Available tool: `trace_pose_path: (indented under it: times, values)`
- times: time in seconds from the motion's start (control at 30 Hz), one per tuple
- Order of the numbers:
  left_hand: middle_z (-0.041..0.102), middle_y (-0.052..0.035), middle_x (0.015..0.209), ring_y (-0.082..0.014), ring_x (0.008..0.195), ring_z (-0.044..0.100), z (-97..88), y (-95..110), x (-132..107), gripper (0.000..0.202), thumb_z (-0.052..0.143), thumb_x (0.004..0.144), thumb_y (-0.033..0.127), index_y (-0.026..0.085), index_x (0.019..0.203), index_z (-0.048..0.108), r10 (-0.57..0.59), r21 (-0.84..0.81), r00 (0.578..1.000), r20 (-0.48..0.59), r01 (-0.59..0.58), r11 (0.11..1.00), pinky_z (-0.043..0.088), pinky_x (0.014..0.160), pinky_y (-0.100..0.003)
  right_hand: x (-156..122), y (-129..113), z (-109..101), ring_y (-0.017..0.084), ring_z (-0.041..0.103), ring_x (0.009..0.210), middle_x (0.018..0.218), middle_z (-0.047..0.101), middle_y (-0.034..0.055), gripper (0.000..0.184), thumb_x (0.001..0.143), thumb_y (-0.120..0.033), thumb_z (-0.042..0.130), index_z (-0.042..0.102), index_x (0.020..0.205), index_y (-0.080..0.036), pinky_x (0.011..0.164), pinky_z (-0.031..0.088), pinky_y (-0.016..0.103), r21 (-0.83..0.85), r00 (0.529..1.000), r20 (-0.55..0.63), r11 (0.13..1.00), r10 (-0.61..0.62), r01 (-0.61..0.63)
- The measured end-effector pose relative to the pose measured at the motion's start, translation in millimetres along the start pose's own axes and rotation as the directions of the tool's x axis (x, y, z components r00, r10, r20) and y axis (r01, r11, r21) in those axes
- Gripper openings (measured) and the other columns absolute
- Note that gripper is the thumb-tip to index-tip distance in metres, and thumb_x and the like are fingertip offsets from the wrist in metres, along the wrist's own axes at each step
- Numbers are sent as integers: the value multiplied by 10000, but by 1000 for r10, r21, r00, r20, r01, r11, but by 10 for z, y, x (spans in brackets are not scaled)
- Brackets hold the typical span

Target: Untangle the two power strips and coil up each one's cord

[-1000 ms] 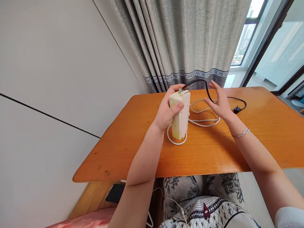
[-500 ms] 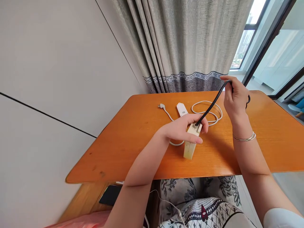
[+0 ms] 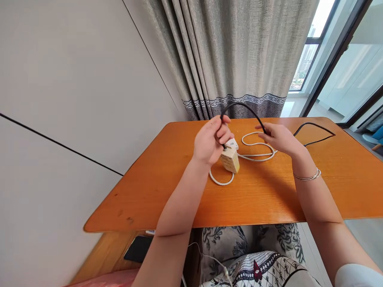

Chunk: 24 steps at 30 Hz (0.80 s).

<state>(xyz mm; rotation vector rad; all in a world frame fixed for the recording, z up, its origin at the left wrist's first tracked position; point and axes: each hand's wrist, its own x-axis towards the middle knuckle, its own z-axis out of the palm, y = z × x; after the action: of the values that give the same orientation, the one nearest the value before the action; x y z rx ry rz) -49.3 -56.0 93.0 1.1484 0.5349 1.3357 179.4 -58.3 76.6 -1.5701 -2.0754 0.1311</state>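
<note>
Left hand (image 3: 211,141) clenched on black cord (image 3: 241,104) just above cream block (image 3: 229,159). Right hand (image 3: 278,137) pinches same cord further along, other fingers loose. Cord arches between hands, then trails toward table's far right corner. Block tilted under left fist, mid-table; contact with table (image 3: 269,195) unclear. White cable (image 3: 257,156) looped beside block. Grey curtain (image 3: 239,52) behind, wall (image 3: 74,79) left, window (image 3: 308,52) right. Both forearms reach forward over near edge.
</note>
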Motion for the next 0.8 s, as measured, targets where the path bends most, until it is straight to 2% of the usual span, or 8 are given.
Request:
trace_pose_path:
  times: [0.1,0.2,0.27,0.33,0.43,0.53,0.67,0.8]
  values:
    - [357,72,565,-52,415,387,-62,42,79,273,579,986,399,209,794,612,73,4,985,-154,-74,997,520,584,-209,-51,-37,-4,213,624,651,768,725,42,226,947,-335,575,713,1093,-231,575,335,300,-190,988,151,982,13,16]
    - [489,52,606,-64,471,493,-109,39,122,260,605,971,407,210,802,624,151,16,963,-224,-151,988,544,617,-213,-124,-199,23,239,655,683,844,761,92,211,972,-319,554,685,1105,-219,542,264,309,-366,994,110,930,15,26]
    - [583,35,654,-78,536,574,-129,31,130,258,619,962,415,209,807,629,183,10,951,-249,-186,982,554,633,-211,-185,-368,51,249,681,719,903,773,127,230,1003,-284,500,673,1123,-193,537,233,315,-432,998,54,902,12,13]
    - [664,15,713,-94,610,644,-133,23,122,269,632,951,441,208,816,631,199,12,947,-252,-202,979,558,642,-202,-258,-562,69,247,692,741,921,769,143,261,1026,-250,442,681,1085,-165,535,214,318,-472,999,51,882,14,12]
    - [737,-10,783,-119,694,709,-100,-8,86,310,651,928,496,203,828,628,212,32,958,-193,-210,977,573,671,-205,-380,-826,47,229,686,755,936,757,120,276,1035,-235,433,695,1059,-152,540,212,315,-447,986,158,888,-45,112]
    - [766,-23,817,-147,759,747,-30,-77,33,349,658,915,536,200,830,619,203,50,975,-95,-199,979,596,717,-231,-481,-969,-25,192,657,748,926,739,90,259,1033,-245,463,706,1042,-156,557,239,310,-341,951,217,896,-219,284]
    - [767,-25,802,-181,833,769,49,-189,-42,380,664,905,571,205,823,606,145,68,989,23,-147,987,610,762,-271,-532,-944,-72,162,621,709,826,716,66,264,1029,-304,506,714,961,-157,587,285,293,-229,905,127,876,-406,425]
    - [724,-17,724,-179,767,749,74,-236,-115,429,707,849,621,202,835,615,127,96,979,161,-144,985,596,708,-270,-524,-826,-35,139,615,684,767,709,38,267,1008,-357,578,696,854,-174,600,311,269,-110,870,23,864,-493,492]
